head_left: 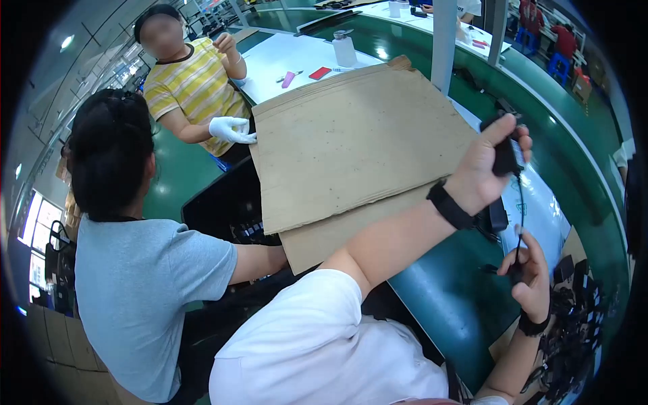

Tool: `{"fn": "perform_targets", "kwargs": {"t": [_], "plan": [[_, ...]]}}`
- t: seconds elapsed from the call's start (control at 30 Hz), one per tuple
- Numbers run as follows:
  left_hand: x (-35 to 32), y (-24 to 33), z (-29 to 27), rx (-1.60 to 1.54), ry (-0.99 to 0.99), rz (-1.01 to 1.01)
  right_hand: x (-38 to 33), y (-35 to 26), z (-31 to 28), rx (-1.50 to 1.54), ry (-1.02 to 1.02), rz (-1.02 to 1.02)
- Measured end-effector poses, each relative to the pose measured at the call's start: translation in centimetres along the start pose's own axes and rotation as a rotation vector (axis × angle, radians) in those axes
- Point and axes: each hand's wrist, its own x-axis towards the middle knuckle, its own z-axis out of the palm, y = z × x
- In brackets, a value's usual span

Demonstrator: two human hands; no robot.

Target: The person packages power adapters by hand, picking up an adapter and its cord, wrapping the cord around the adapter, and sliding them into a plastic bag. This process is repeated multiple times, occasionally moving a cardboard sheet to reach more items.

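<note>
Raised over the right side of the bench, my left hand point(478, 169) is closed around a black power adapter point(507, 154), thumb on its upper end. A thin black cable point(522, 202) hangs from the adapter down to my right hand point(533, 283). There my fingers are closed on the lower part of the cable, near a thicker black piece at my palm. Just behind my left wrist, another black adapter point(497, 217) lies on the bench, partly hidden. A large flat cardboard sheet point(358, 142) lies left of my left forearm.
Many black adapters and cables point(567, 331) are heaped at lower right. A green-topped bench point(439, 290) lies before me. A co-worker in grey-blue point(148, 270) sits close at left; another in a yellow striped shirt point(196, 81) stands beyond. A bottle point(344, 50) and a white post point(442, 47) are farther back.
</note>
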Motion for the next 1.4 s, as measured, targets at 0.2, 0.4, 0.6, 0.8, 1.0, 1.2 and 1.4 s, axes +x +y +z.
{"fn": "perform_targets", "kwargs": {"t": [0.2,0.4,0.6,0.8,1.0,1.2,1.4], "plan": [[0.0,-1.3,-5.5,0.674,0.006,0.077,-1.6,3.9,-5.4,-0.224,0.544,0.227],[-2.7,-5.4,-6.7,0.997,0.009,-0.178,1.8,4.7,-3.0,0.027,0.507,0.21],[-2.9,-6.8,-6.7,1.151,0.015,-0.093,0.9,4.5,-2.9,0.129,0.387,0.226],[-3.0,-6.1,-7.1,1.261,0.021,-0.094,0.6,5.8,-1.3,-0.302,0.285,0.165],[-3.2,-5.2,-4.9,1.361,0.048,0.294,1.2,4.4,-1.4,-0.257,0.603,-0.059],[-3.3,-4.5,-6.7,1.353,-0.42,0.851,0.7,4.7,-0.9,0.96,0.197,0.539],[-4.6,-6.1,-6.4,1.203,-0.376,0.472,0.5,4.9,-0.4,1.005,0.564,0.32]]}}
